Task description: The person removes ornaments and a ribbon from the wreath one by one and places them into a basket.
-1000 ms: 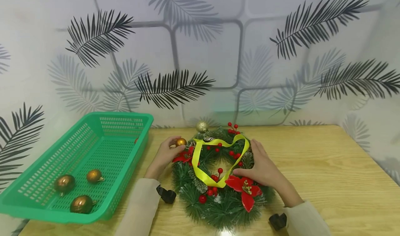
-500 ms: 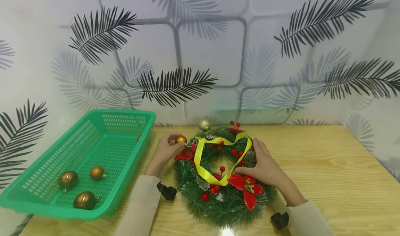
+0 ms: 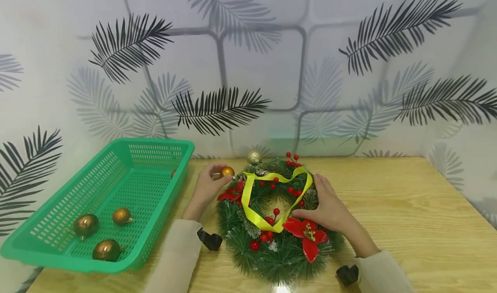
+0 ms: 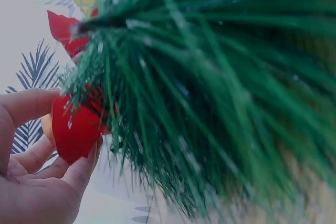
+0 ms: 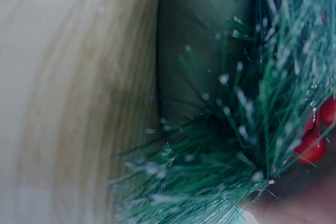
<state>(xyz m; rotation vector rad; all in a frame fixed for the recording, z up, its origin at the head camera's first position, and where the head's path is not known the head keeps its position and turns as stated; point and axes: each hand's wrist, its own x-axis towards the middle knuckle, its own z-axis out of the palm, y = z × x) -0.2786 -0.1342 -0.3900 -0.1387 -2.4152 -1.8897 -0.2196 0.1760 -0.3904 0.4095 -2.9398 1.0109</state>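
**Small Shiny Gold Ball (image 3: 227, 171) Staying Just Beside Bushy Green Artificial Wreath (image 3: 277, 263)**

The left hand (image 3: 207, 186) is pinching the ball between thumb and fingers, behind a red-petalled flower (image 3: 234, 193). The right hand (image 3: 331, 209) is resting on the wreath's right side, fingers spread wide. A slackening pinch could be sending the smooth ball rolling; a looped yellow ribbon (image 3: 246, 192) might be snagging fingers. Leftward, a green plastic basket (image 3: 97, 265) is holding bronze balls (image 3: 86, 225).
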